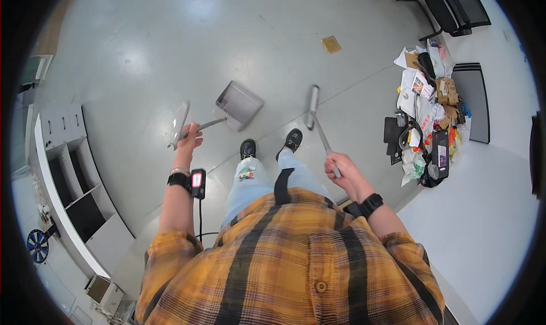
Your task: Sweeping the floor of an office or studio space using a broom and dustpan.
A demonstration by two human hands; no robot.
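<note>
My left hand holds the grey handle of a long-handled dustpan. The pan lies on the floor ahead of my shoes, its wide mouth facing away and to the right. A pale, curved piece sticks out at the handle's top by my left hand; what it is cannot be made out. In my right hand is the grey stick of a broom. The broom's narrow head is at floor level to the right of the dustpan, slightly blurred, with its bristles not distinguishable.
Along the right wall is a heap of cardboard, bags and packaging, with a black mesh chair beyond it. A yellowish square lies on the grey floor. A white cabinet with open shelves stands at left.
</note>
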